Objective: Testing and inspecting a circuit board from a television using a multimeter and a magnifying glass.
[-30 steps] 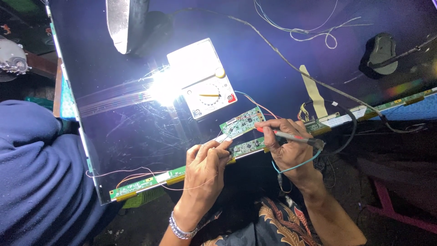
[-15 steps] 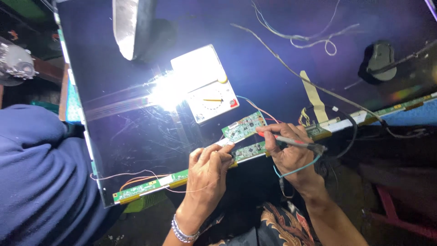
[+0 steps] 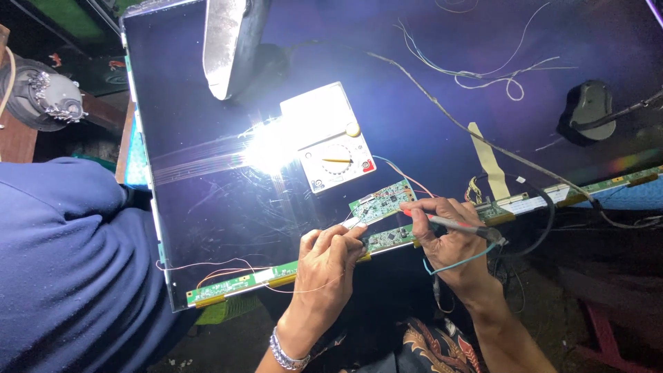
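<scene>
My left hand (image 3: 330, 257) is pinched on a small pale-tipped probe and presses it to the edge of a small green circuit board (image 3: 384, 199). My right hand (image 3: 447, 238) grips a grey probe (image 3: 461, 226) with a red tip, which touches the same board's right end. The board lies on the near edge of a large dark display panel (image 3: 207, 207). Below it a long narrow green strip board (image 3: 271, 274) runs along the panel's edge. A white analog meter (image 3: 333, 141) with a dial lies on the panel just behind the board.
A person in a blue shirt (image 3: 62, 269) sits close on the left. A metal lamp (image 3: 226, 41) hangs over the panel and throws a bright glare. Loose thin wires (image 3: 483, 69) and a black device (image 3: 587, 107) lie at the back right. A grey round object (image 3: 41, 97) sits far left.
The view has shifted slightly. Both hands stay on the small green board with their probes in nearly the same spots.
</scene>
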